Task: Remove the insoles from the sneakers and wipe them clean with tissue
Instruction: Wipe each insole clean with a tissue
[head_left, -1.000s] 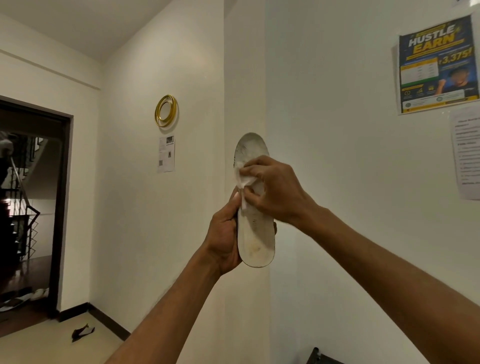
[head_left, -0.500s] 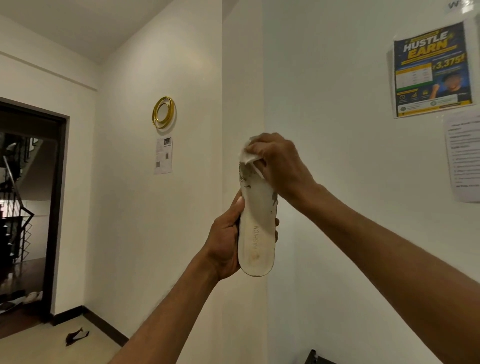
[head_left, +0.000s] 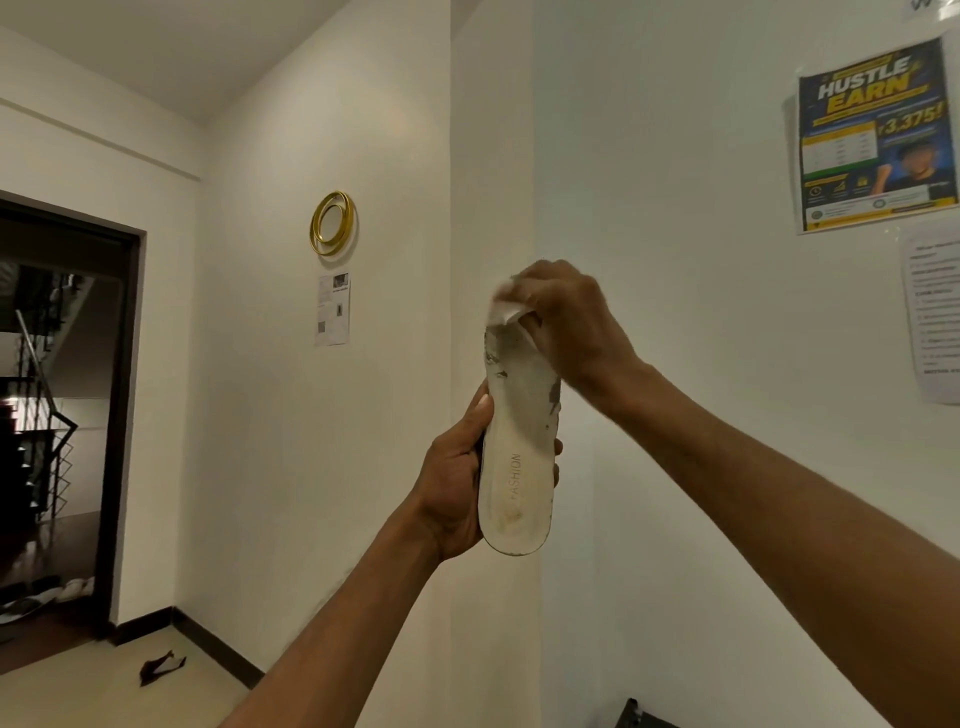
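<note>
I hold a white insole (head_left: 519, 441) upright at chest height in front of a wall corner. It carries the word FASHION near the heel and dark scuffs toward the toe. My left hand (head_left: 454, 483) grips its lower half, thumb along the left edge. My right hand (head_left: 563, 317) pinches a crumpled white tissue (head_left: 505, 306) and presses it on the toe end, covering the tip. No sneakers are in view.
A gold ring ornament (head_left: 332, 223) and a paper notice (head_left: 332, 309) hang on the left wall. A poster (head_left: 875, 137) and a printed sheet (head_left: 932, 312) hang at right. A dark doorway (head_left: 57, 415) opens at left; a dark scrap (head_left: 161, 667) lies on the floor.
My right hand has slid the tissue up the insole from its middle to the toe end. My left hand keeps the same grip on the lower half.
</note>
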